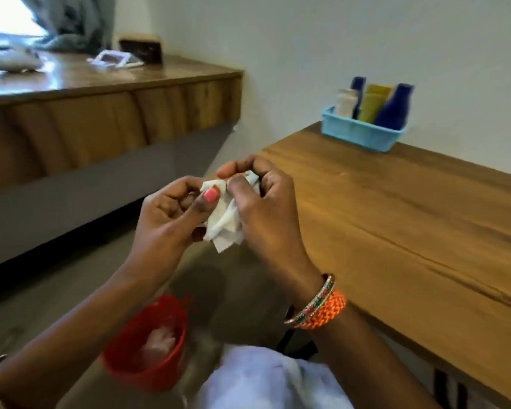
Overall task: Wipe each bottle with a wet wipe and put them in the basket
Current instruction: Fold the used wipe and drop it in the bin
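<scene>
Hands meet in the middle of the head view, in front of the person's body and just off the near left edge of the long brown wooden surface [410, 219]. The left hand [165, 214] has its fingers curled and its thumb, with a pink-painted nail, pressed against the crumpled white wet wipe [226, 222], pinching it from the left. The right hand [263, 208] curls its fingers and thumb round the upper part of the same wipe, so the wipe is bunched between both hands, its loose lower corner hanging below them. Neither hand holds a bottle.

On the right wrist sit an orange braided band [326, 311] and a thin patterned bangle [310, 302] beside it.

At the far end of the surface, close to the pale wall, stands the light blue rectangular plastic basket [363, 135]. Upright inside it are a white bottle [346, 103] at the left, a dark blue bottle [358, 85] behind it, an olive-yellow tube-like container [373, 103] in the middle and a dark blue bottle with a narrow neck [396, 109] at the right. They stand close together.

On the floor below the hands, near the person's left forearm, is a red perforated plastic bin [148, 349] with pale crumpled material inside. A light garment [266, 382] covers the person's lap at the bottom edge.

Farther off on the left is a second wooden surface [109, 81] carrying a white framed object [115, 59] lying flat, a dark box [140, 50] against the wall and blurred pale items near the bright window.
</scene>
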